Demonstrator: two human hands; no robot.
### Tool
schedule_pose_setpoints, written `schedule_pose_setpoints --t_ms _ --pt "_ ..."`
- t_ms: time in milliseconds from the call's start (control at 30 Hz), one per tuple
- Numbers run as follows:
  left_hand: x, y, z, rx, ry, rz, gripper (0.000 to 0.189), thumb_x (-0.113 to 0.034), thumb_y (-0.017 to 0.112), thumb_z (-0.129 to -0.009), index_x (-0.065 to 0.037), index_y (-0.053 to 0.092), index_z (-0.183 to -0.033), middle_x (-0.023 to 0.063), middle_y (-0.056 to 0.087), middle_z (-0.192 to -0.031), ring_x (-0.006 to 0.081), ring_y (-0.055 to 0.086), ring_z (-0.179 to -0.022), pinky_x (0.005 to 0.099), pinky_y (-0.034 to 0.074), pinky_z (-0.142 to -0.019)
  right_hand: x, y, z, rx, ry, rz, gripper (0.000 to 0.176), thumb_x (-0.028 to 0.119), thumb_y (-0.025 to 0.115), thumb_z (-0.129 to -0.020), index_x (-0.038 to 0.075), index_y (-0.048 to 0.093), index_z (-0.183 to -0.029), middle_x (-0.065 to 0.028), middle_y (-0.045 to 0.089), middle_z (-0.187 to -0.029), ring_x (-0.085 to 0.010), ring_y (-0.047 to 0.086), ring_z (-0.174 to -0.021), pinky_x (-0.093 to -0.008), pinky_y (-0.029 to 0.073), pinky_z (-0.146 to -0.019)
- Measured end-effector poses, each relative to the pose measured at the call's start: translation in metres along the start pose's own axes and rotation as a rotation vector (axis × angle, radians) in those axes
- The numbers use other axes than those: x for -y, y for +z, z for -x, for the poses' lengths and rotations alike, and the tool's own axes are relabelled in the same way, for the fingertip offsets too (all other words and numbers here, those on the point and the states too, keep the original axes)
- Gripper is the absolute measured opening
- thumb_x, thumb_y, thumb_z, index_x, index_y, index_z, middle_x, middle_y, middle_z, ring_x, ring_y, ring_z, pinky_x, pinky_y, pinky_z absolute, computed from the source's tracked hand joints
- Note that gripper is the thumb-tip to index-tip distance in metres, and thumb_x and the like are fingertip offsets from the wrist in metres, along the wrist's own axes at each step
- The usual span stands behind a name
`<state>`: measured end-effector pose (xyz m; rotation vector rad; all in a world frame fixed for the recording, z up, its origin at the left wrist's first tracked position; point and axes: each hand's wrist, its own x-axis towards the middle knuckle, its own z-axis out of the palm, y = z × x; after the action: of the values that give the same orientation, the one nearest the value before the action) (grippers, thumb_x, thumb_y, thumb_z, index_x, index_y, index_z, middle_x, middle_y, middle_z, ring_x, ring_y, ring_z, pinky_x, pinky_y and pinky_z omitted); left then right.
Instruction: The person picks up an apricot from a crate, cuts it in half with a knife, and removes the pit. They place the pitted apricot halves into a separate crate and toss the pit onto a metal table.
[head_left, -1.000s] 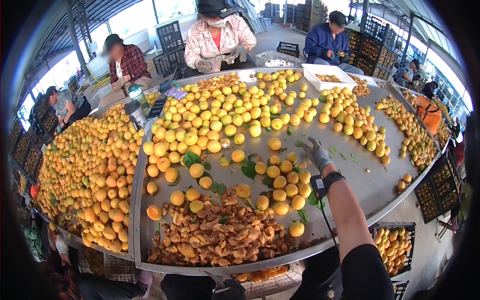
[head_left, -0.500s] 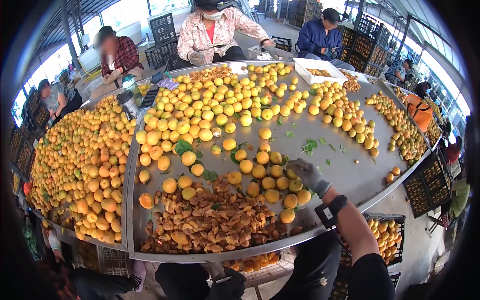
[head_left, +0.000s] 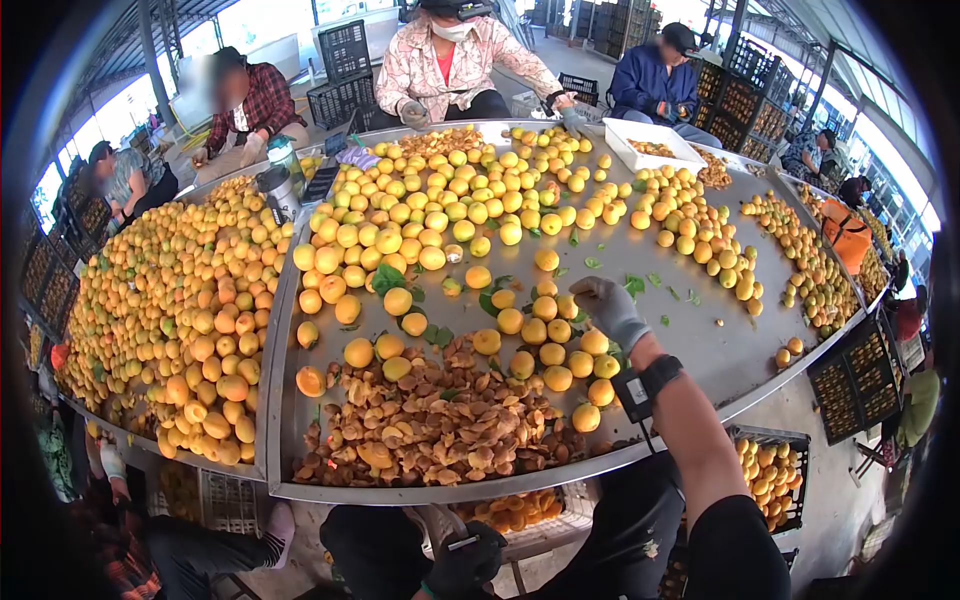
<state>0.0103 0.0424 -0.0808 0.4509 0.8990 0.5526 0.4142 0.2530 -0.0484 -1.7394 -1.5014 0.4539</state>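
My right hand (head_left: 610,309), in a grey glove, reaches over the metal table beside a loose group of orange-yellow apricots (head_left: 557,378). Its fingers are bent and slightly apart, and I see nothing in them. A black band with a small box (head_left: 634,393) sits on that wrist. Below the table's front edge, near my lap, is my left hand (head_left: 438,522), also in a grey glove. Its fingers are mostly hidden. Between me and the apricots lies a heap of brownish opened fruit pieces (head_left: 430,425).
A large pile of apricots (head_left: 190,310) fills the left table section, behind a raised metal divider (head_left: 272,390). More apricots (head_left: 420,205) cover the far side. A white tray (head_left: 655,146) stands near the back edge. Several people sit around; a full crate (head_left: 775,475) stands at right.
My right hand has moved away from me and a little left over the table, with its fingers bending more. My left hand has risen slightly. The whole view has shifted a little.
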Motion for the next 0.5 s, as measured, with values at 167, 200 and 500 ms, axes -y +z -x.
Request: schedule_pose_setpoints --t_ms 167,200,500 --pt "-0.001 -0.009 -0.001 0.073 0.038 -0.028 0.029 -0.028 0.044 -0.096 -0.003 0.058 -0.103 0.0008 0.045 -0.059 0.0095 0.037 -0.043 0.023 0.029 -0.041 -0.012 -0.021 0.022 0.367 -0.04 0.259 0.031 0.023 0.07 -0.076 0.007 0.062 -0.102 -0.0123 0.064 -0.09 -0.0246 0.062 -0.086 -0.0359 0.048 -0.078" --pt "-0.001 -0.007 0.0 0.08 0.032 -0.028 0.029 -0.028 0.044 -0.096 -0.003 0.058 -0.103 0.0008 0.045 -0.059 0.0095 0.037 -0.043 0.023 0.029 -0.041 -0.021 -0.02 0.035 0.392 -0.106 0.39 0.037 0.027 0.072 -0.075 0.009 0.061 -0.105 -0.0145 0.063 -0.098 -0.0303 0.061 -0.093 -0.0385 0.048 -0.082" --pt "0.015 -0.017 -0.017 0.112 1.145 -0.933 0.019 -0.025 0.047 -0.097 -0.008 0.057 -0.094 -0.0008 0.04 -0.056 0.0082 0.037 -0.042 0.0228 0.029 -0.039 0.03 -0.027 0.086 0.267 0.326 -1.374 0.041 0.029 0.045 -0.093 0.006 0.046 -0.126 -0.0088 0.058 -0.113 -0.0225 0.06 -0.092 -0.0318 0.051 -0.07"
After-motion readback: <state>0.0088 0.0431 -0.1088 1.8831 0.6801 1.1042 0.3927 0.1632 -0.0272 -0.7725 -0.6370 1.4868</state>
